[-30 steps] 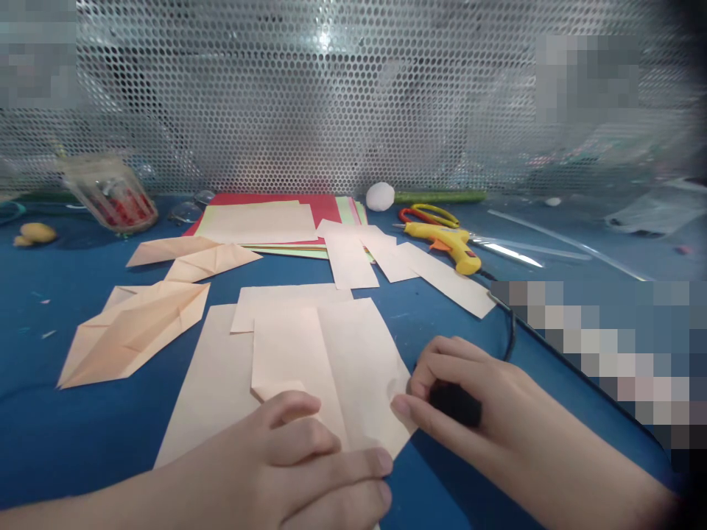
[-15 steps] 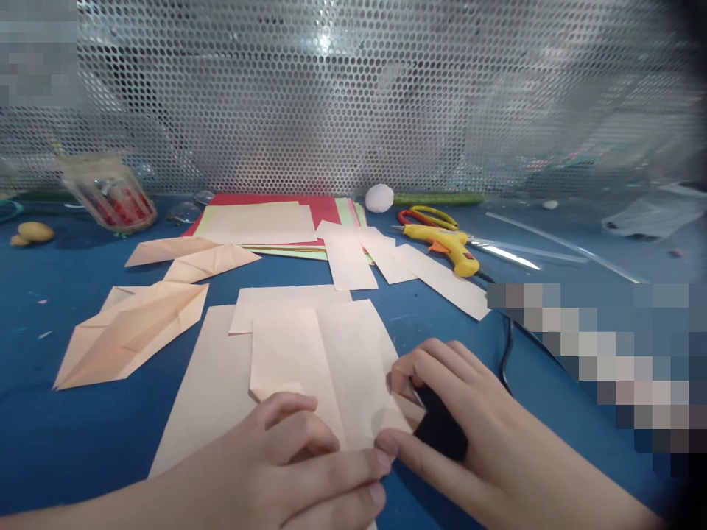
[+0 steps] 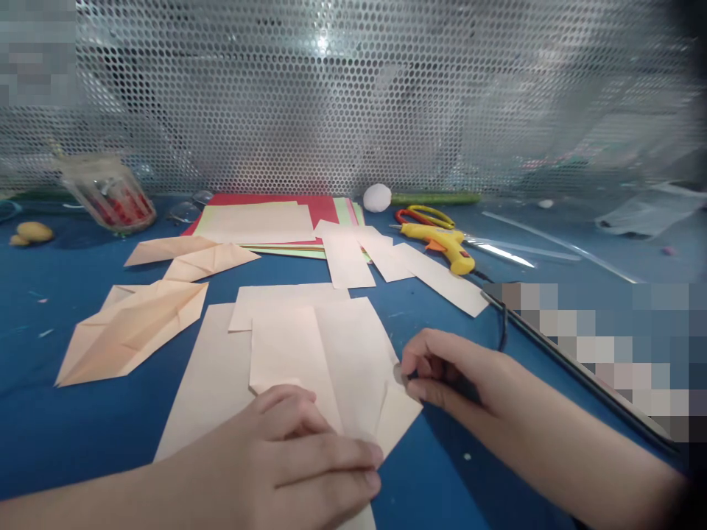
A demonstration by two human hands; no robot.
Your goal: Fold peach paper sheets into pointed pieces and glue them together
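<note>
A pale peach folded sheet of paper point(image 3: 353, 353) lies before me, creased lengthwise, with a small flap at its lower right corner and a folded lower left edge. My left hand point(image 3: 309, 456) rests flat across its near part, fingers stretched to the right and pressing it down. At the sheet's right edge, my right hand point(image 3: 442, 375) is closed in a pinch, thumb and forefinger on the paper beside the flap. Underneath lie a larger peach sheet point(image 3: 196, 383) and a smaller peach piece point(image 3: 240, 313).
Folded paper shapes point(image 3: 132, 324) lie left. Behind are stacked coloured sheets point(image 3: 221, 200), paper strips point(image 3: 347, 254), a yellow glue gun point(image 3: 436, 235), scissors point(image 3: 505, 254), a white ball point(image 3: 377, 197) and a tilted jar point(image 3: 110, 191). A perforated metal screen point(image 3: 276, 88) stands at the back.
My right hand has shifted up and slightly right, and its fingers have drawn together. The lower right corner flap is now flatter and more exposed. My left hand stays nearly in place.
</note>
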